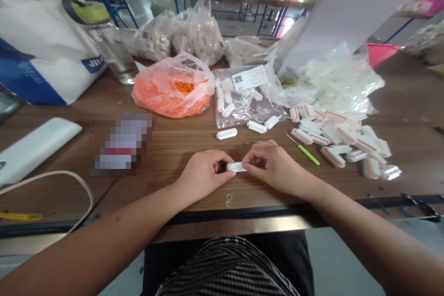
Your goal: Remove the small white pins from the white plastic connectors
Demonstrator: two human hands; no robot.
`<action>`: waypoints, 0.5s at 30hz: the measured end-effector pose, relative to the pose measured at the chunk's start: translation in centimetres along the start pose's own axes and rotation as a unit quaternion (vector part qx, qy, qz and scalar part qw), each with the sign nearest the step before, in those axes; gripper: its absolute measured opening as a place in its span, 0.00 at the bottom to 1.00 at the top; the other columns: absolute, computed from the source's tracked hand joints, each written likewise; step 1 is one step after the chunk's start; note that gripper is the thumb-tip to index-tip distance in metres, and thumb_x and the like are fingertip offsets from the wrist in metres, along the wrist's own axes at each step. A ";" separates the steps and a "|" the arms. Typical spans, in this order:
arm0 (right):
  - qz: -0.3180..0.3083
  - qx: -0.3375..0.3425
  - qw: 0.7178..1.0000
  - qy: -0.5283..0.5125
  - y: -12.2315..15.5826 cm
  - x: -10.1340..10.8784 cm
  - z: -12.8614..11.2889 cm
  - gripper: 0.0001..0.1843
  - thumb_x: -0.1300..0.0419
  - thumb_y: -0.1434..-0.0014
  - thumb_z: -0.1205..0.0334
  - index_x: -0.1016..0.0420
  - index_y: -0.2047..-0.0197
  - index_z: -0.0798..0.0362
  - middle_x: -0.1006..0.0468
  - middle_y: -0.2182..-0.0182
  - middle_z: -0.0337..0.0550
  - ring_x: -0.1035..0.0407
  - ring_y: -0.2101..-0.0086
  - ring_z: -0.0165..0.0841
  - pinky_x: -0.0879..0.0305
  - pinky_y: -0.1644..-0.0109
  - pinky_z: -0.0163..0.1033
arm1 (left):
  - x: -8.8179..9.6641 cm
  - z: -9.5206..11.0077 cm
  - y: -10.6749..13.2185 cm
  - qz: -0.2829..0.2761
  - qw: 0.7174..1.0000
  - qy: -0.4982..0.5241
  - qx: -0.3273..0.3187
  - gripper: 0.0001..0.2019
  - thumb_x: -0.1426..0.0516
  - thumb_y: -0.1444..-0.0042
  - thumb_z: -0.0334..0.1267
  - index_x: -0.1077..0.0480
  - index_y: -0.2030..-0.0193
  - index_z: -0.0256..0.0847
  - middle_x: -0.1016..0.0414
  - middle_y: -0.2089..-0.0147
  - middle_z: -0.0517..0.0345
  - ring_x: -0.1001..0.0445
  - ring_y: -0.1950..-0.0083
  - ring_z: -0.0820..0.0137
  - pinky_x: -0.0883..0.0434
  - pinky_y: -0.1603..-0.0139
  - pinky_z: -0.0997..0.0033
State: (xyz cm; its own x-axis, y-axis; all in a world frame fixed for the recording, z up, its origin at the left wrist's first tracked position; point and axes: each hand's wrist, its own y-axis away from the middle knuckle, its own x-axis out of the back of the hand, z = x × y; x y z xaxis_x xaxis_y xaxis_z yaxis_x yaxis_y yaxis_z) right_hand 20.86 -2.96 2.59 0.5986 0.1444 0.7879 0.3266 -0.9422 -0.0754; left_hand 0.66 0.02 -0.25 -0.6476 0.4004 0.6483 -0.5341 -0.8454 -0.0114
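Between my two hands, just above the brown table (pixel 163 141), is a small white plastic strip-shaped part (pixel 236 167). My left hand (pixel 208 169) pinches its left end with thumb and finger. The right end is gripped by my right hand (pixel 267 162), whose fingers cover that tip. Beyond my hands lie similar loose white parts: one white piece (pixel 226 134) straight ahead and a pair of white pieces (pixel 257 126) a little to its right. To the right of my right hand rests a thin tool with a green handle (pixel 308 154).
White pieces with orange edging (pixel 347 136) are heaped at right. An orange-filled plastic bag (pixel 169 90), a labelled clear bag (pixel 248 97) and a bag of translucent parts (pixel 343 81) stand behind. At left are a bottle (pixel 111 46), a blurred-out item (pixel 121 143) and a white cable (pixel 86 185).
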 end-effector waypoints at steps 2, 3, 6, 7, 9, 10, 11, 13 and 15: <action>0.002 -0.001 1.000 -0.009 0.0 -0.1 0.0 0.06 0.38 0.44 0.68 0.25 0.73 0.52 0.26 0.76 0.36 0.33 0.70 0.30 0.42 0.57 0.42 | 0.0 0.0 0.0 0.001 1.000 0.001 0.000 0.06 0.36 0.50 0.36 0.22 0.63 0.43 0.33 0.77 0.66 0.38 0.76 0.75 0.40 0.71 0.73; 0.003 -0.003 1.000 -0.016 0.0 -0.1 0.0 0.06 0.38 0.44 0.68 0.25 0.73 0.52 0.26 0.76 0.36 0.34 0.71 0.30 0.42 0.57 0.42 | 0.0 0.0 0.0 0.001 1.000 0.002 0.000 0.06 0.36 0.50 0.36 0.22 0.63 0.43 0.33 0.77 0.66 0.38 0.76 0.75 0.40 0.71 0.73; 0.007 -0.005 1.000 -0.026 0.0 -0.3 0.0 0.06 0.38 0.44 0.68 0.25 0.72 0.52 0.26 0.76 0.36 0.34 0.71 0.30 0.42 0.58 0.41 | 0.0 0.0 0.0 -0.002 1.000 0.008 -0.001 0.06 0.36 0.50 0.36 0.22 0.63 0.43 0.34 0.77 0.66 0.38 0.76 0.75 0.41 0.72 0.74; 0.008 -0.003 1.000 -0.021 0.0 -0.3 0.0 0.06 0.38 0.44 0.68 0.25 0.72 0.52 0.26 0.76 0.36 0.34 0.71 0.30 0.42 0.58 0.42 | 0.0 0.0 0.0 -0.003 1.000 0.009 -0.001 0.06 0.36 0.50 0.36 0.22 0.63 0.43 0.34 0.77 0.66 0.38 0.76 0.75 0.41 0.72 0.74; 0.010 0.015 1.000 0.003 0.0 -0.3 0.0 0.06 0.38 0.43 0.68 0.25 0.72 0.53 0.26 0.76 0.36 0.34 0.71 0.30 0.43 0.57 0.42 | 0.0 0.0 0.0 -0.002 1.000 0.011 0.001 0.06 0.36 0.50 0.36 0.22 0.63 0.43 0.34 0.77 0.66 0.38 0.76 0.75 0.40 0.72 0.74; 0.010 0.033 0.999 0.020 0.1 -0.3 0.0 0.05 0.39 0.43 0.67 0.24 0.71 0.53 0.25 0.75 0.37 0.34 0.71 0.30 0.43 0.57 0.43 | 0.0 0.0 0.0 0.000 1.000 0.012 0.003 0.06 0.36 0.50 0.36 0.22 0.63 0.43 0.34 0.77 0.66 0.38 0.76 0.76 0.40 0.72 0.74; 0.010 0.055 0.998 0.038 0.2 -0.2 0.0 0.06 0.39 0.42 0.67 0.23 0.70 0.53 0.25 0.75 0.37 0.34 0.70 0.31 0.44 0.57 0.43 | 0.0 0.0 0.0 0.000 1.000 0.013 0.005 0.07 0.36 0.51 0.36 0.22 0.63 0.43 0.34 0.76 0.66 0.38 0.76 0.76 0.40 0.72 0.74; 0.010 0.098 0.993 0.072 0.4 0.1 0.0 0.07 0.41 0.41 0.66 0.22 0.68 0.52 0.24 0.75 0.39 0.33 0.70 0.32 0.45 0.57 0.43 | -0.1 0.0 0.0 0.001 1.000 0.015 0.005 0.06 0.36 0.51 0.36 0.23 0.64 0.43 0.33 0.76 0.66 0.38 0.76 0.76 0.40 0.72 0.74; 0.016 0.120 0.988 0.093 0.8 0.3 0.0 0.09 0.43 0.40 0.66 0.20 0.67 0.52 0.24 0.75 0.40 0.34 0.70 0.32 0.46 0.58 0.43 | -0.1 0.0 0.1 0.002 1.000 0.017 0.004 0.06 0.36 0.50 0.36 0.23 0.64 0.43 0.33 0.76 0.66 0.38 0.76 0.76 0.40 0.71 0.74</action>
State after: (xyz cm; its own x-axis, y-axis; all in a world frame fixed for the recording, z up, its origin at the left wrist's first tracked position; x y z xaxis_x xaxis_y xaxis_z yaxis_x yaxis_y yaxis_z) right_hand 21.32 -3.64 2.79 0.4746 0.0364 0.8794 0.4867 -0.8434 -0.2277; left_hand 0.69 -0.08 -0.26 -0.6680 0.4083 0.6222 -0.5265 -0.8501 -0.0074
